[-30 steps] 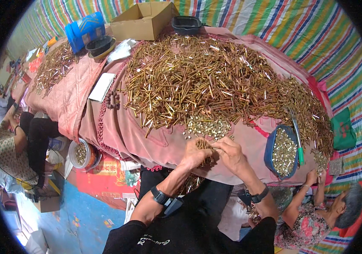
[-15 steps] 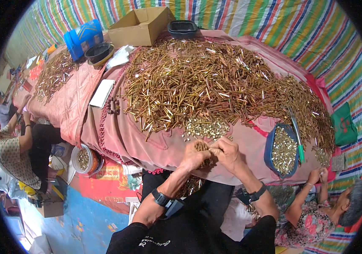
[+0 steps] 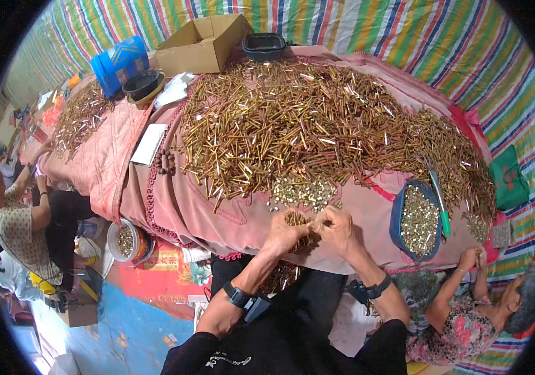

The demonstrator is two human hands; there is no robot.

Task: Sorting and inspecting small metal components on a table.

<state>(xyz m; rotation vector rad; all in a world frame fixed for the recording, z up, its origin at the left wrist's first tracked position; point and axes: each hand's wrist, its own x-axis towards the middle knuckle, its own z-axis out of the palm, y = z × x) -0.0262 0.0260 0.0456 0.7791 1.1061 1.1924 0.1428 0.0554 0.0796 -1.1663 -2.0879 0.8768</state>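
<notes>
My left hand (image 3: 282, 234) is wrapped round a bundle of thin brown-gold sticks (image 3: 297, 218) at the near edge of the pink cloth. Close against it, my right hand (image 3: 336, 230) has thumb and forefinger pinched together beside the bundle's end. What that pinch holds is too small to make out. Just beyond both hands lies a patch of small pale-gold pieces (image 3: 305, 190). Behind that spreads a wide heap of loose brown-gold sticks (image 3: 292, 125).
A dark blue tub (image 3: 396, 232) of small pieces stands at right, beside a green-handled tool (image 3: 445, 222). An open cardboard box (image 3: 186, 57), a black basin (image 3: 264, 45) and a blue bucket (image 3: 120, 65) stand at the back. Co-workers sit at far left and right.
My right hand has shifted slightly at the bundle's end, its fingers still pinched. My left hand keeps its hold on the sticks. The person at left has moved an arm.
</notes>
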